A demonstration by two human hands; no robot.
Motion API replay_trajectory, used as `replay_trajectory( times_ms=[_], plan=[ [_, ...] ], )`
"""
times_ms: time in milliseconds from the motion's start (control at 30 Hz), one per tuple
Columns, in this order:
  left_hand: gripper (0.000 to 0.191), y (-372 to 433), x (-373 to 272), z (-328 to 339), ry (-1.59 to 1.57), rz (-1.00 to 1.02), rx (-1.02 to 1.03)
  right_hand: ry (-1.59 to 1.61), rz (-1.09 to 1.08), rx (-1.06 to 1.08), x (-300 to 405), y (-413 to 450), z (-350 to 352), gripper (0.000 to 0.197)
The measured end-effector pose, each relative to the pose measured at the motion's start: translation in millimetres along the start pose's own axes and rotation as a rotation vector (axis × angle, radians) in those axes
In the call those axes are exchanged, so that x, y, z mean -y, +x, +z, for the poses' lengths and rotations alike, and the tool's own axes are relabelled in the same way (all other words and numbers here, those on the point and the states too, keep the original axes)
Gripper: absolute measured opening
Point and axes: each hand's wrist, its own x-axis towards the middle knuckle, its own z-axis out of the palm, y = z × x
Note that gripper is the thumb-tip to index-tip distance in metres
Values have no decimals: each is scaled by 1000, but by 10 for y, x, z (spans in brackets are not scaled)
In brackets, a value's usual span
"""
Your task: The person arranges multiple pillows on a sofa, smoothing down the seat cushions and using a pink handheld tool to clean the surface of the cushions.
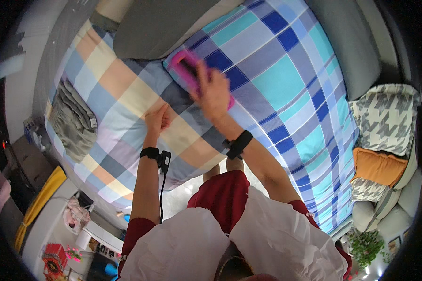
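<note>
My right hand (214, 93) is wrapped around a magenta hand tool (186, 72) with an opening near its far end, probably a bed brush; motion blurs both. The tool lies along the border between a pastel checked bed cover (121, 89) and a blue and turquoise plaid cover (277, 80). Whether it presses on the fabric cannot be made out. My left hand (158, 119) rests on the pastel cover, fingers curled in, with nothing visible in them. Both wrists wear black straps, and a small black device with a cable sits at the left one.
Crumpled grey-green clothing (74, 119) lies on the pastel cover at left. Grey upholstered backrests (154, 28) border the far side. At right are houndstooth cushions (387, 119), an orange cushion (378, 167) and a leafy plant (365, 244). A yellow curtain (38, 207) hangs lower left.
</note>
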Motion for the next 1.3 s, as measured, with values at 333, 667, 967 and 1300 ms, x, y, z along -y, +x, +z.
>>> replay_trajectory(
  times_ms=[333,667,967,1300],
  plan=[
    [40,-98,-25,3,-18,-2,22,-279,553,-396,-2247,-587,-1495,58],
    [40,-421,-275,143,240,77,76,129,163,-92,-369,-822,-211,63],
    [81,-1006,-1591,1782,1310,1441,99,106,419,-348,-1768,-1433,-1562,60],
    [147,-645,-1700,2619,1695,785,241,-73,1200,-443,-3159,-1624,-2009,64]
  ],
)
